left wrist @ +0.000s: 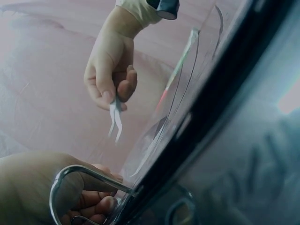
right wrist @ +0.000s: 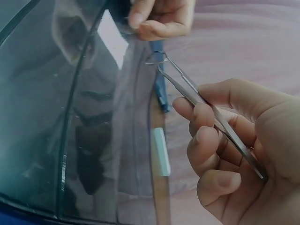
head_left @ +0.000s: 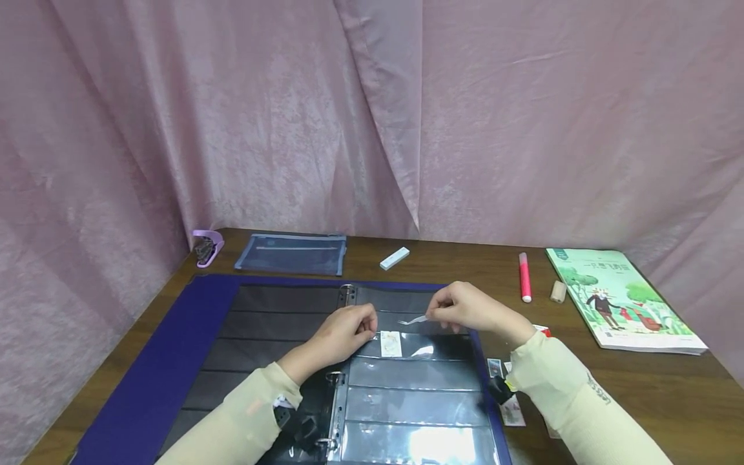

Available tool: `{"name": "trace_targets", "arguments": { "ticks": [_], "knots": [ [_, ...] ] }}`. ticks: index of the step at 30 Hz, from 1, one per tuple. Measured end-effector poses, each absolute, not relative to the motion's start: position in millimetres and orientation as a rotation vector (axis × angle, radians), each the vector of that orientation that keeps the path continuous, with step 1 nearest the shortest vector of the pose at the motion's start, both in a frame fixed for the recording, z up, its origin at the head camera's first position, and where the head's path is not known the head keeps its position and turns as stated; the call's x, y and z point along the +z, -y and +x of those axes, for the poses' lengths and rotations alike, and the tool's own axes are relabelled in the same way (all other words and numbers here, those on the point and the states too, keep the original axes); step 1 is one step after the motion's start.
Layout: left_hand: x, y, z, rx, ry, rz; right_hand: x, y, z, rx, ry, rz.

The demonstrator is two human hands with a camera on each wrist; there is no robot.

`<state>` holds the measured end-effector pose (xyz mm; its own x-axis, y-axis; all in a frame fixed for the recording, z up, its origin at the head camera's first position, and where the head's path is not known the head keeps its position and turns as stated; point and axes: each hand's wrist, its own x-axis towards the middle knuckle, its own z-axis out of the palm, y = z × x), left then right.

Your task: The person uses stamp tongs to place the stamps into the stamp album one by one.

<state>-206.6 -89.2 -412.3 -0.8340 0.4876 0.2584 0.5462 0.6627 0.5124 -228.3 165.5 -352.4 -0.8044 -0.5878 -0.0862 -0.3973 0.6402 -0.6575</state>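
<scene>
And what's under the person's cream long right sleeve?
Small printed paper pieces and something red peek out around the cream sleeve on the brown wooden table; whatever lies beneath is hidden.

Grn bk (head_left: 624, 300) nr pink marker (head_left: 524, 278)

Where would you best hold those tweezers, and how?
I'd pinch the tweezers mid-length across both slim arms, coming from the joined end, much as the right hand holds them: the arms spread toward bent tips, which should probably stay free.
</scene>
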Motion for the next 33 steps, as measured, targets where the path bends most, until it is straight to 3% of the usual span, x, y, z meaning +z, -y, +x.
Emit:
{"name": "trace_targets", "arguments": {
  "ticks": [33],
  "knots": [
    [-413.4, 89.4, -206.2, -0.835, 2.831, -0.862, -317.3, -247.8, -197.4, -0.841, -2.731, -0.687]
  ]
}}
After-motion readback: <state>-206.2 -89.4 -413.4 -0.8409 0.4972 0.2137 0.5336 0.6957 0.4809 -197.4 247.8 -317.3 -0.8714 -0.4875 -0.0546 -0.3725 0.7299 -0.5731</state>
